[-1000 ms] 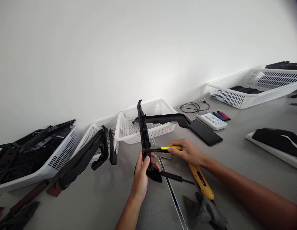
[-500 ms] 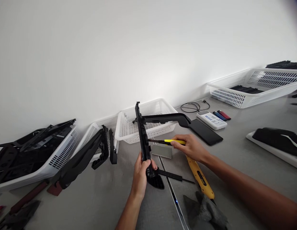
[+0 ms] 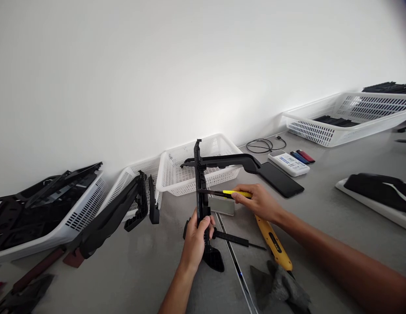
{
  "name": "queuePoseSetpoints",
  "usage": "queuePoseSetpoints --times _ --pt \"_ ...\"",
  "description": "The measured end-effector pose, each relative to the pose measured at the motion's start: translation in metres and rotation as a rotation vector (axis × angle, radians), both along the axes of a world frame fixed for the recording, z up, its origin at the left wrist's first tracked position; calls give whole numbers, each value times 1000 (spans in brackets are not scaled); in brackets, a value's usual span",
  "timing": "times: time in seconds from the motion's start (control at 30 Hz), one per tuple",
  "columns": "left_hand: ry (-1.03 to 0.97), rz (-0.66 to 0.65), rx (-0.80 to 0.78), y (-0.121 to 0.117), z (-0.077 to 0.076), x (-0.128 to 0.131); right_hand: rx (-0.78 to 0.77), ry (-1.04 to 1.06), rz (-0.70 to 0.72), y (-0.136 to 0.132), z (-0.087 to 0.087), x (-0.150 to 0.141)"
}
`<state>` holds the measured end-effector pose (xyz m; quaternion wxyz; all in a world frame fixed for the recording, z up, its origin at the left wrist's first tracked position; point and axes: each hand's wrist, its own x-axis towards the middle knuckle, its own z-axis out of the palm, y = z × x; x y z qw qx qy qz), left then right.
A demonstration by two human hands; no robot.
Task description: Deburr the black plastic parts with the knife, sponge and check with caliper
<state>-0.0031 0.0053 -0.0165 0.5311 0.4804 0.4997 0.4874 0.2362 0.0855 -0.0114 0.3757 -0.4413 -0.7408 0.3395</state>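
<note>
My left hand (image 3: 195,237) is closed around the lower part of a long black plastic trim piece (image 3: 200,183), which stands nearly upright with its broad end below my fingers. My right hand (image 3: 255,198) grips a yellow-and-black cutter knife (image 3: 236,193). Its thin dark blade points left and lies across the trim piece above my left hand; whether the edge touches cannot be told. Behind the trim piece, a black arm-shaped part (image 3: 229,161) reaches right over a white basket (image 3: 219,176). A flat grey block (image 3: 222,205) lies below the knife.
Black parts fill a white basket (image 3: 87,203) at the left. On the right are a yellow tool (image 3: 273,242), a grey cloth (image 3: 281,285), a phone (image 3: 281,179), a white device (image 3: 288,163) and another white basket (image 3: 350,135). A dark thin tool (image 3: 232,238) lies beside my left hand.
The trim piece has shifted right and turned in my left hand. The knife has moved slightly left relative to it, its blade now crossing the piece's face.
</note>
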Motion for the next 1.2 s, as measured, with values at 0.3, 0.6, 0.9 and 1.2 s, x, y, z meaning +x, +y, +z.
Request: queuePoseSetpoints --times 0.3,0.6,0.9,1.2 --pt "-110 -68 -9 1 5 1 -24 37 -83 6 2 5" --pt "-276 2 -22 -3 15 1 -28 35 51 -3 2 -2" --pt "-272 22 -38 -2 18 3 2 -5 111 -10 3 -6" --pt "-217 -15 -79 -3 10 7 27 13 3 -3 1 -1"
